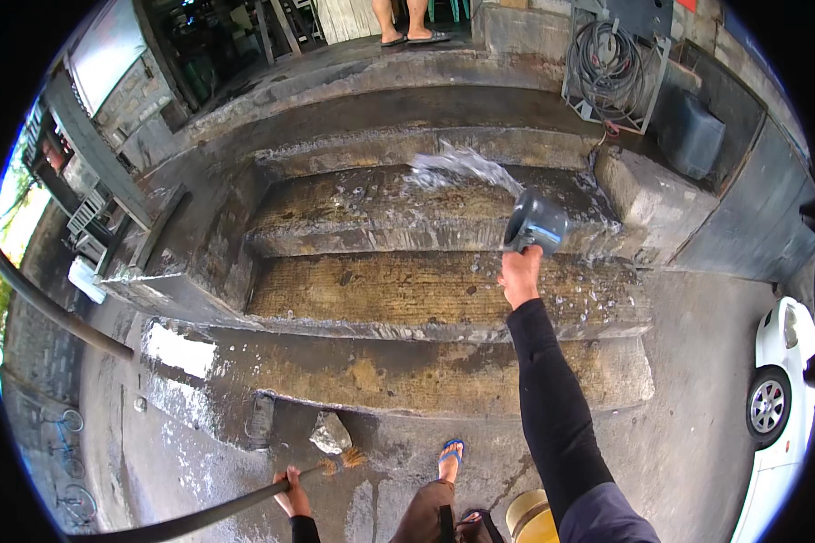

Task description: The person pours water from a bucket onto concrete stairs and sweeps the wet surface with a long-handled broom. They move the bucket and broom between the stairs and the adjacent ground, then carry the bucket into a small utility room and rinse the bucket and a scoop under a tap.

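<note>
Dipper (547, 223) sits in the right hand (522, 275), yellow bucket (532, 519) cut off below.

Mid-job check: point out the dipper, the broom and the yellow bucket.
Dipper (548, 223): head view, on the side of its dark cup.
Broom (226, 506): head view, on its long handle.
Yellow bucket (525, 512): head view, on its wall.

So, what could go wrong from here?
1. Splash: water flung from the dark dipper in the right hand could reach the coiled cables near the top of the steps.
2. Slip: the steps are wet, and the blue flip-flop may grip poorly.
3. Snag: the rock sits close to the broom in the left hand; a sweep could catch it.
</note>
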